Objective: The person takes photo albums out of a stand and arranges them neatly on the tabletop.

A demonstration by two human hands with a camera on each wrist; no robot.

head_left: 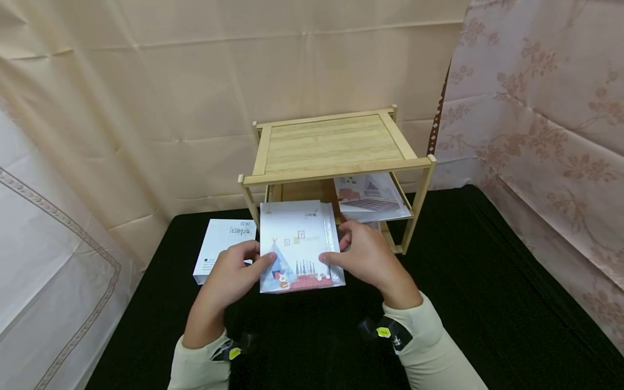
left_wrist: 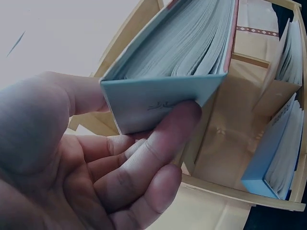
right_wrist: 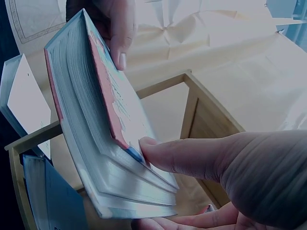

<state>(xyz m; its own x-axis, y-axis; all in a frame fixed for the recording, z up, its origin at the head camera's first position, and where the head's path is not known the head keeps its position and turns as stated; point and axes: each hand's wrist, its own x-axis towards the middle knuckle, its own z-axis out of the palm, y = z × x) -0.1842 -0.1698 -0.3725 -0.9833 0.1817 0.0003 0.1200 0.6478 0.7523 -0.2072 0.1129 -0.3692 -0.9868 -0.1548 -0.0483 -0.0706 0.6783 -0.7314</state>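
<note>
Album (head_left: 299,248): located at seven o'clock from the wooden rack (head_left: 336,143). Left hand (head_left: 234,273) pinches the spine; right hand (head_left: 365,252) pinches the opening edge. Probably stiff-covered, moderately heavy; support the spine, clamp loose pages.

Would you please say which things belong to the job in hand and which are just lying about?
Job in hand:
white book with a blue tent picture, held by left fingers and right fingers
probably the pale wooden rack and the illustrated white book inside
possibly the white rectangular book at left

Just around:
black fabric tablecloth
beige curtain
pink floral curtain
</note>
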